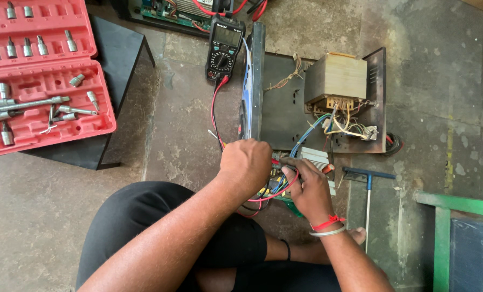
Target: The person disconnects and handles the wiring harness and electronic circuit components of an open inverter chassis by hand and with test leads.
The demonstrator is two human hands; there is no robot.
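Observation:
My left hand (246, 163) is closed in a fist over the near end of an opened metal chassis (276, 108), gripping what looks like a meter probe with a red lead (214, 111). My right hand (306, 186) pinches another probe tip against the circuit board (314, 157), with a red wire looping under it. The leads run up to a black digital multimeter (224, 47) lying on the floor. A large tan transformer (336, 78) with bundled coloured wires sits in the chassis beyond my hands.
An open red socket-set case (41, 75) with several sockets and a ratchet rests on a black box at the left. A blue T-handle tool (368, 184) lies at the right, near a green metal frame (447, 216). Another circuit board (171, 11) lies at the top.

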